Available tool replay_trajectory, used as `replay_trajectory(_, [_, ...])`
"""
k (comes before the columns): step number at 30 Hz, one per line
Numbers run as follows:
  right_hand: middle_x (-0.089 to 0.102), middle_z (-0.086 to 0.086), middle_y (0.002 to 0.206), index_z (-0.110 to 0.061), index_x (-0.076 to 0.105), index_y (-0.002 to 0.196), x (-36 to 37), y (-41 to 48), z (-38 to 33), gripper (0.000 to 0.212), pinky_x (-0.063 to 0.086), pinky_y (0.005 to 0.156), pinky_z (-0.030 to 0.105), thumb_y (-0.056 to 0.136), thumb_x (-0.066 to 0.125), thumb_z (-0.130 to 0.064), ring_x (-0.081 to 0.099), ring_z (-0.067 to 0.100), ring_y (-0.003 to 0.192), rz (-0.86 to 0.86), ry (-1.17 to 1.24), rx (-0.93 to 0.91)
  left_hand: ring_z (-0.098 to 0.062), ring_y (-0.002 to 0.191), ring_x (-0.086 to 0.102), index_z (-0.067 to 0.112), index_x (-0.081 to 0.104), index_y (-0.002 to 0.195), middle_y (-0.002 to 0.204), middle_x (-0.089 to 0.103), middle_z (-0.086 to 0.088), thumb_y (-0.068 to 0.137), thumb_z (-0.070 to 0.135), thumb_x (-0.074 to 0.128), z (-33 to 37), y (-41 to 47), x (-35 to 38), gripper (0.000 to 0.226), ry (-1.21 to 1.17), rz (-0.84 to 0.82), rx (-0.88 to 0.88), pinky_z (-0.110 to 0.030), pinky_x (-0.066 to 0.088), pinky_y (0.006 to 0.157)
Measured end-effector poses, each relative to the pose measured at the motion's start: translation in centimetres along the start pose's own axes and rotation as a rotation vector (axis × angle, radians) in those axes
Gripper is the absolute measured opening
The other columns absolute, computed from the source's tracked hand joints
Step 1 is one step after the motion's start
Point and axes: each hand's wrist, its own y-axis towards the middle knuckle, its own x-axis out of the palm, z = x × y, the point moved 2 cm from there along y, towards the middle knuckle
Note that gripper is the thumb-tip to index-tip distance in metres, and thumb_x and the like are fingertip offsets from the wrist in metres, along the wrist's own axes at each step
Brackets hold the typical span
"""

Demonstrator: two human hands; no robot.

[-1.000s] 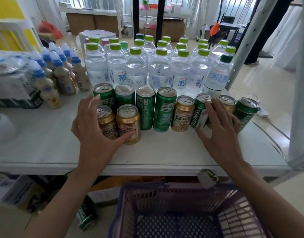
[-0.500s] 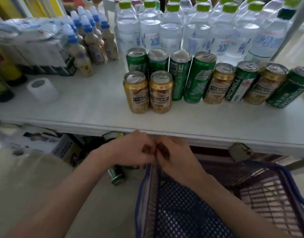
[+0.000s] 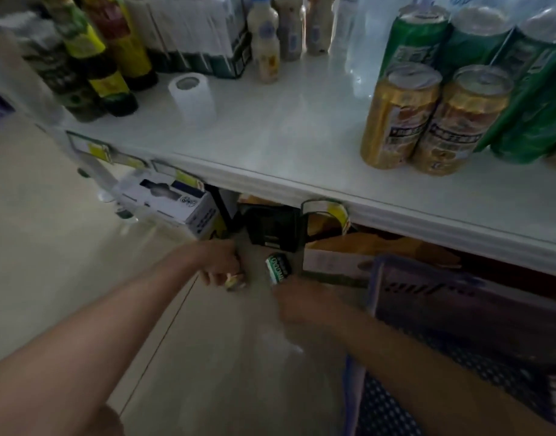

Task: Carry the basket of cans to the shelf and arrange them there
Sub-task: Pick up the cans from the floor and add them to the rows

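Observation:
I am bent low in front of the white shelf (image 3: 301, 143). On the floor below its edge, a green can (image 3: 278, 267) stands tilted. My right hand (image 3: 301, 305), blurred, is at that can's lower end; its grip is unclear. My left hand (image 3: 221, 267) is just left of it, fingers curled round a small gold thing (image 3: 235, 281) that looks like a can's end. Two gold cans (image 3: 427, 121) stand at the shelf's right, with green cans (image 3: 534, 99) behind them. The purple basket (image 3: 452, 297) sits on the floor at lower right, under my right forearm.
A toilet roll (image 3: 193, 96), dark bottles (image 3: 103, 67), wrapped packs and small milk bottles (image 3: 267, 42) fill the shelf's left and back. Price tags (image 3: 330, 212) hang from the shelf edge. Boxes (image 3: 172, 202) and a dark case (image 3: 272, 228) lie under the shelf.
My hands left the cans on the shelf, met at the basket's rim, and now reach to the floor under the shelf. My view dropped lower and swung left.

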Motion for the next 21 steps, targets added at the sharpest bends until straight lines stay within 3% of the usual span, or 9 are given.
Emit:
replay_trajectory(2, [0.055, 0.016, 0.138, -0.006, 0.049, 0.141, 0.9, 2.0, -1.3, 0.041, 0.049, 0.095, 0.045, 0.103, 0.047, -0.021, 0.055, 0.033, 0.124, -0.021, -0.069, 0.011, -0.034, 0.114, 0.063, 0.007, 0.043, 0.147, 0.136, 0.058, -0.019, 0.106, 0.012, 0.038, -3.3, 2.1, 0.1, 0.042, -0.011, 0.128, -0.043, -0.042, 0.055, 0.085])
replay_trajectory(4, [0.048, 0.016, 0.146, -0.009, 0.045, 0.144, 1.8, 4.1, -2.1, 0.042, 0.043, 0.101, 0.049, 0.104, 0.043, -0.023, 0.048, 0.035, 0.133, -0.004, -0.128, 0.056, -0.036, 0.129, 0.053, 0.018, 0.019, 0.162, 0.154, 0.04, -0.022, 0.104, 0.012, 0.044, -5.2, 3.6, 1.1, 0.062, 0.105, 0.19, -0.056, -0.041, 0.046, 0.1])
replay_trajectory(6, [0.037, 0.022, 0.153, -0.01, 0.038, 0.15, 3.0, 6.0, -1.5, 0.046, 0.038, 0.107, 0.051, 0.105, 0.039, -0.022, 0.038, 0.039, 0.139, 0.011, -0.21, 0.091, -0.035, 0.131, 0.051, 0.027, -0.005, 0.163, 0.16, 0.03, -0.023, 0.106, 0.018, 0.044, -5.0, 4.4, 3.2, 0.076, 0.185, 0.098, -0.064, -0.039, 0.043, 0.103])
replay_trajectory(9, [0.031, 0.021, 0.156, -0.005, 0.037, 0.15, 4.6, 7.3, -0.8, 0.049, 0.035, 0.111, 0.045, 0.105, 0.042, -0.022, 0.034, 0.038, 0.141, -0.004, -0.183, 0.102, -0.036, 0.135, 0.048, 0.02, -0.017, 0.161, 0.16, 0.029, -0.024, 0.107, 0.023, 0.044, -3.3, 5.7, 6.3, 0.081, 0.086, 0.083, -0.02, -0.041, 0.04, 0.11])
replay_trajectory(12, [0.027, 0.027, 0.156, -0.013, 0.031, 0.154, 5.5, 7.9, -0.2, 0.054, 0.038, 0.109, 0.053, 0.104, 0.043, -0.027, 0.031, 0.047, 0.14, -0.034, -0.148, 0.177, -0.039, 0.128, 0.053, 0.028, -0.003, 0.163, 0.153, 0.038, -0.025, 0.101, 0.032, 0.05, -2.1, 6.2, 8.0, 0.082, -0.074, 0.346, -0.044, -0.046, 0.045, 0.105])
replay_trajectory(14, [0.021, 0.024, 0.16, -0.017, 0.014, 0.16, 5.4, 8.6, 0.3, 0.067, 0.037, 0.111, 0.053, 0.103, 0.045, -0.031, 0.027, 0.045, 0.143, -0.022, -0.047, 0.254, -0.039, 0.122, 0.055, 0.023, 0.013, 0.159, 0.141, 0.05, -0.021, 0.097, 0.043, 0.049, -1.8, 6.2, 8.6, 0.074, -0.165, 0.555, -0.119, -0.048, 0.045, 0.102])
replay_trajectory(16, [0.019, 0.02, 0.162, -0.014, 0.004, 0.161, 4.8, 9.4, 1.0, 0.078, 0.036, 0.113, 0.049, 0.101, 0.051, -0.027, 0.025, 0.04, 0.146, 0.068, 0.067, 0.333, -0.039, 0.124, 0.054, 0.013, 0.017, 0.155, 0.139, 0.05, -0.02, 0.095, 0.049, 0.051, -1.5, 6.4, 9.0, 0.078, -0.296, 0.686, -0.224, -0.049, 0.043, 0.1])
replay_trajectory(19, [0.043, 0.018, 0.15, -0.005, 0.017, 0.155, 4.3, 11.1, 1.6, 0.073, 0.047, 0.1, 0.044, 0.096, 0.058, -0.018, 0.049, 0.033, 0.132, 0.164, 0.188, 0.39, -0.04, 0.131, 0.048, 0.008, 0.018, 0.153, 0.144, 0.046, -0.02, 0.089, 0.055, 0.062, -1.0, 7.5, 8.7, 0.091, -0.524, 0.67, -0.322, -0.05, 0.041, 0.103])
replay_trajectory(21, [0.046, 0.016, 0.148, 0.001, 0.014, 0.154, 4.0, 11.8, 1.6, 0.074, 0.05, 0.094, 0.041, 0.098, 0.057, -0.019, 0.055, 0.029, 0.127, 0.169, 0.177, 0.423, -0.04, 0.132, 0.049, 0.005, 0.017, 0.155, 0.145, 0.046, -0.021, 0.086, 0.053, 0.069, -1.0, 8.5, 8.2, 0.099, -0.646, 0.622, -0.341, -0.049, 0.044, 0.106])
